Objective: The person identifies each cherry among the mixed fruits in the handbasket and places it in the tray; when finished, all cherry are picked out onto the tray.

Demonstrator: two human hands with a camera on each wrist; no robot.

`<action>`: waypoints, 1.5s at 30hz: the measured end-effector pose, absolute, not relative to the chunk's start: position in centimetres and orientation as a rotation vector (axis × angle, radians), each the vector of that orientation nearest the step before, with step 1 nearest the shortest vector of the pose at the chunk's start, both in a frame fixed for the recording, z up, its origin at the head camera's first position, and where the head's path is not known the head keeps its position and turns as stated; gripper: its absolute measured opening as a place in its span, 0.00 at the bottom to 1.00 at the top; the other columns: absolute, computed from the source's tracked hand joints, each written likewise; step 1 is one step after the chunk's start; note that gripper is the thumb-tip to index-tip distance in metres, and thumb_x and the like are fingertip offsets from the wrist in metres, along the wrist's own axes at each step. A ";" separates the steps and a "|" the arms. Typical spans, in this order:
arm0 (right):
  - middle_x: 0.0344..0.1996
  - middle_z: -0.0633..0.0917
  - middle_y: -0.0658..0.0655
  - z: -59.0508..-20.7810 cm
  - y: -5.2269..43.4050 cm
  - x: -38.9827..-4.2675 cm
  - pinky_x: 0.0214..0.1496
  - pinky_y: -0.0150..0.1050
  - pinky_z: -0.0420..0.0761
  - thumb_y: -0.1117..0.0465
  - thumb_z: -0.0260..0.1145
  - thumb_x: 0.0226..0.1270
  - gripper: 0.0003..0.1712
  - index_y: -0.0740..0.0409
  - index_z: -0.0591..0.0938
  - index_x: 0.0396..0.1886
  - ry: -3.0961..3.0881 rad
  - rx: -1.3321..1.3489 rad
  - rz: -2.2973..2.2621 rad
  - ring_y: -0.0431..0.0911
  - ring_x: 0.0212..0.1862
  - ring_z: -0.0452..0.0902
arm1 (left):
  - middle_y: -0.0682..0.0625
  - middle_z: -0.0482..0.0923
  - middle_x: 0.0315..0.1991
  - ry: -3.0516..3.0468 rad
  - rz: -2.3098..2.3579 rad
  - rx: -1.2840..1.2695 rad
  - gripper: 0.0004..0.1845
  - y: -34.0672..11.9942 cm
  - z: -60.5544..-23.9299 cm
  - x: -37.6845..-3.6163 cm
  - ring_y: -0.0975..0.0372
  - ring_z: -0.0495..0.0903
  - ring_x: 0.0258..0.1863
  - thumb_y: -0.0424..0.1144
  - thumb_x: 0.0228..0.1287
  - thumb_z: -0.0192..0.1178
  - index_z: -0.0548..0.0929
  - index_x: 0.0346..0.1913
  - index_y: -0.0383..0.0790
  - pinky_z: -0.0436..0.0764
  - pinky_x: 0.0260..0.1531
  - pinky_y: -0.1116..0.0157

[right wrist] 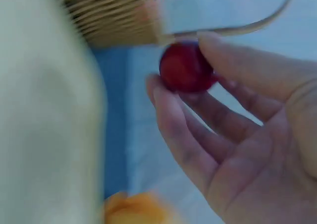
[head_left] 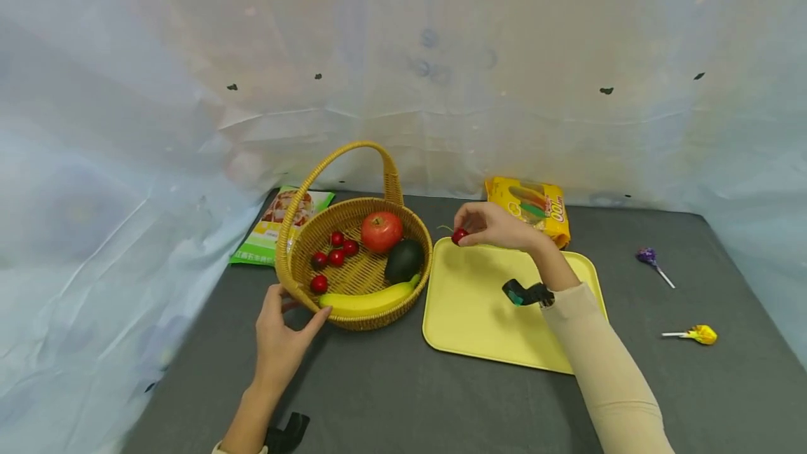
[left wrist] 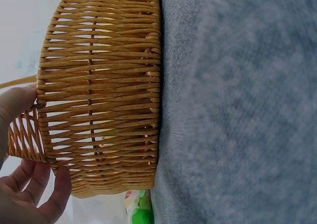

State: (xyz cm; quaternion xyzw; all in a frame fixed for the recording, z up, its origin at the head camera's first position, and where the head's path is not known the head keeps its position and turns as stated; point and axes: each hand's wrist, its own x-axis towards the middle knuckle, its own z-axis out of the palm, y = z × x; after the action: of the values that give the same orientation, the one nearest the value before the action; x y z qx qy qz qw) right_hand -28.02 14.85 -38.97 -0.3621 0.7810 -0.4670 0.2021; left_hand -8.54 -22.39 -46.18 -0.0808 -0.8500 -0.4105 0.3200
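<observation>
My right hand [head_left: 494,225] pinches a dark red cherry [head_left: 459,236] with a thin green stem between thumb and fingertips, above the far left corner of the yellow tray [head_left: 498,307]. In the right wrist view the cherry [right wrist: 185,67] shows round and glossy at the fingertips. At the near left side of the wicker basket [head_left: 361,323], my left hand [head_left: 280,335] grips the rim by the handle's base, thumb and fingers spread along it. Inside the basket lie several cherries [head_left: 336,258], a red apple-like fruit [head_left: 381,232], a dark green avocado [head_left: 404,261] and a banana [head_left: 368,301].
Behind the basket on the left lies a green and white snack packet [head_left: 260,238]. A yellow packet [head_left: 536,205] sits at the tray's far edge. On the grey cloth to the right are a purple lollipop [head_left: 648,256] and a yellow lollipop [head_left: 701,334]. Plastic sheeting hangs behind.
</observation>
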 end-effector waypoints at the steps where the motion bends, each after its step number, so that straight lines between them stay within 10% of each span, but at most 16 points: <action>1: 0.41 0.83 0.65 -39.9 15.3 -27.9 0.44 0.37 0.83 0.72 0.69 0.66 0.13 0.70 0.78 0.48 2.203 -0.985 -1.302 0.58 0.42 0.82 | 0.43 0.75 0.44 -2.233 -1.079 -0.210 0.31 -22.4 -46.2 -8.5 0.59 0.75 0.45 0.27 0.45 0.80 0.74 0.51 0.28 0.77 0.47 0.66; 45: 0.39 0.81 0.61 -45.2 14.1 -27.4 0.44 0.45 0.80 0.69 0.75 0.58 0.14 0.66 0.83 0.43 2.512 -0.961 -1.108 0.52 0.41 0.78 | 0.46 0.76 0.44 -2.227 -1.059 -0.188 0.31 -22.0 -45.8 -8.5 0.64 0.75 0.44 0.29 0.44 0.81 0.75 0.51 0.30 0.78 0.44 0.67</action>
State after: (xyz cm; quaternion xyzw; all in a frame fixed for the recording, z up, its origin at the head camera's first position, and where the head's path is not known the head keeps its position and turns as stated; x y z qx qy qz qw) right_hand -27.44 14.05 -45.23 -0.3280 0.8578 -0.3784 0.1160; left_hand -8.48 -21.98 -45.85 -0.0717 -0.8506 -0.4046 0.3280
